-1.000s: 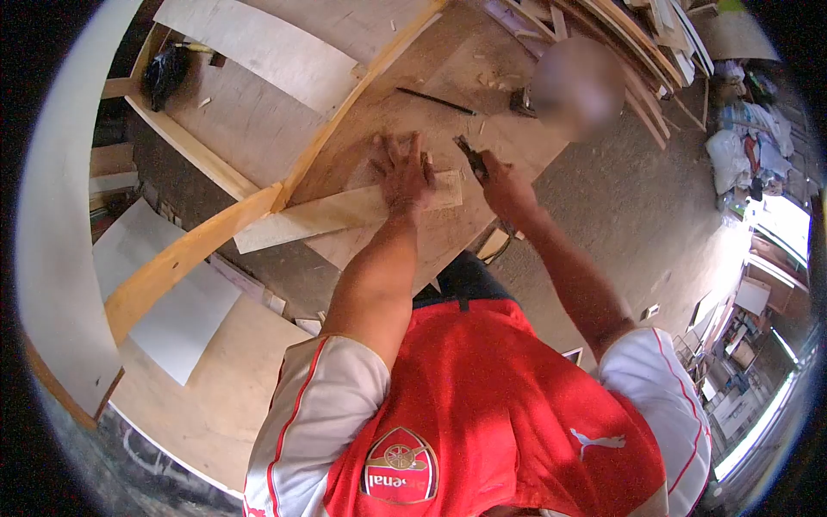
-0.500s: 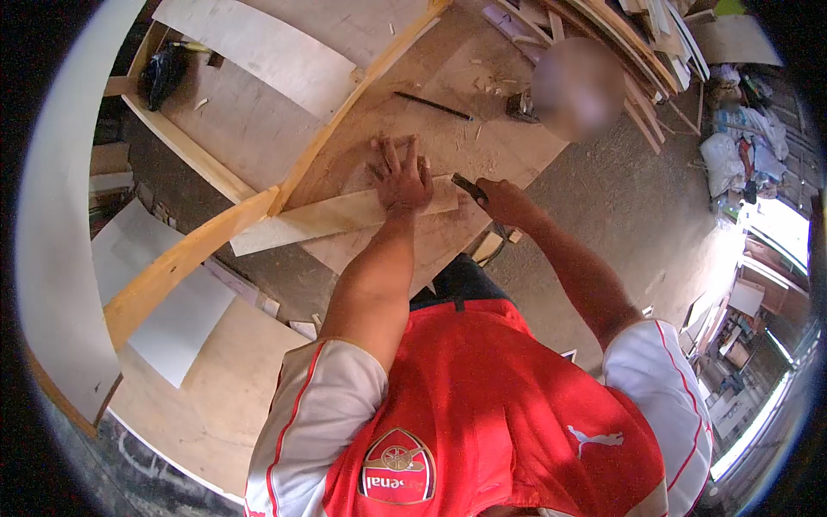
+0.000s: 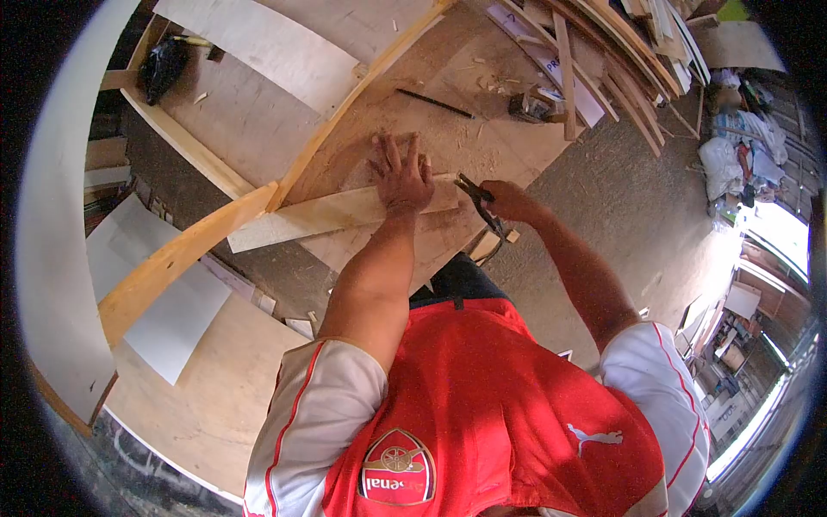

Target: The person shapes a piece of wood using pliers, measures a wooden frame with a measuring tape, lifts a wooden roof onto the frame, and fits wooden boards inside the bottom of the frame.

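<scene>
Tool [image 3: 478, 196], dark, pincer-like, in my right hand [image 3: 510, 202]. Fingers closed round one handle; other handle splays out below the grip, toward me. Can't tell how hard I'm squeezing. Its head points left, at the right end of the board [image 3: 327, 215]. Contact with the wood: can't tell.

Left hand [image 3: 403, 179] is left of that grip, palm down on the board, fingers spread and reaching past its far edge. Hand is open, pressing rather than gripping. Can't tell if anything is tucked under the fingers. Board is pale and flat, runs leftward from the tool head, under my palm, out to the curved strip [image 3: 194, 241]. Most of it lies over the brown panel [image 3: 517, 151].

Beyond both hands, on the panel: black rod [image 3: 435, 103] lying slantwise, shavings [image 3: 495, 84] scattered right of it, small box [image 3: 530, 107] further right, ahead of the tool grip.

Farther out, ahead and right: pile of wood strips [image 3: 633, 90], some ends overhanging the panel. Past that, well right of the grip, bags [image 3: 722, 164] on the floor. Far left, beyond the curved strip: white sheet [image 3: 258, 47] and black bag [image 3: 164, 69].
</scene>
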`<control>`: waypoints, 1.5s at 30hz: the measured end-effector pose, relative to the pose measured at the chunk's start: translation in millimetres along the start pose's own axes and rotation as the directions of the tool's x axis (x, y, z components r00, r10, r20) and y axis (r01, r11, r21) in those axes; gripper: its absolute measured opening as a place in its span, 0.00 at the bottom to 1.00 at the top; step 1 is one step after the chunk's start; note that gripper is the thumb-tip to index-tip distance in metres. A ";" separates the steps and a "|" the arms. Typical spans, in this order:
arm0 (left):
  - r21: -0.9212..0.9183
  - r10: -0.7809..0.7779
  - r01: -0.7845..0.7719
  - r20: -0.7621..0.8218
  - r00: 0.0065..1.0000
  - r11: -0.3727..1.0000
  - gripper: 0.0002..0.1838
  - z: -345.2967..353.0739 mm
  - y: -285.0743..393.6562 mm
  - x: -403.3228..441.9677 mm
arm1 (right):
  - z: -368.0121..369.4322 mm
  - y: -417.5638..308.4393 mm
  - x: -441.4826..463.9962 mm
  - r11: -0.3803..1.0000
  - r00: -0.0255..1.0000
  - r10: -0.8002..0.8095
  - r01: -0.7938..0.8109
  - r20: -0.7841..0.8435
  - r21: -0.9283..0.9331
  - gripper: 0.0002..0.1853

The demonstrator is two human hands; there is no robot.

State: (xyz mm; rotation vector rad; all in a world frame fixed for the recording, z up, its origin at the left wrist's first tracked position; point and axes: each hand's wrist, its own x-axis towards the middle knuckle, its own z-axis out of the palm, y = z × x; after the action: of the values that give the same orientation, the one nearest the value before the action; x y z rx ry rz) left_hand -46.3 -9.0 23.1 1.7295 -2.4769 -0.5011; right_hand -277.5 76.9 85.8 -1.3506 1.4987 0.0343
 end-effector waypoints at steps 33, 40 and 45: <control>0.036 0.009 -0.008 -0.022 1.000 0.999 0.33 -5.1 2.7 -0.5 | 71.1 -15.5 4.0 0.954 0.952 0.210 -0.151 -0.221 0.259 0.16; 0.038 0.002 -0.002 0.003 1.000 0.999 0.33 -10.2 4.6 -0.7 | 59.2 -68.7 -11.3 0.939 0.914 0.337 -0.308 -0.225 0.155 0.16; 0.027 -0.017 0.017 0.009 1.000 1.000 0.33 -12.1 5.3 -0.7 | 54.8 -75.5 -13.8 0.878 0.910 0.387 -0.314 -0.149 0.362 0.15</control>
State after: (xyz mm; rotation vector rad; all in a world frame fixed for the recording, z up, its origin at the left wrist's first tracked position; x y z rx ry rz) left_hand -47.8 -9.4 36.3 1.7630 -2.4884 -0.4805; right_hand -189.7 93.6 115.8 -0.8169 1.8301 -0.1337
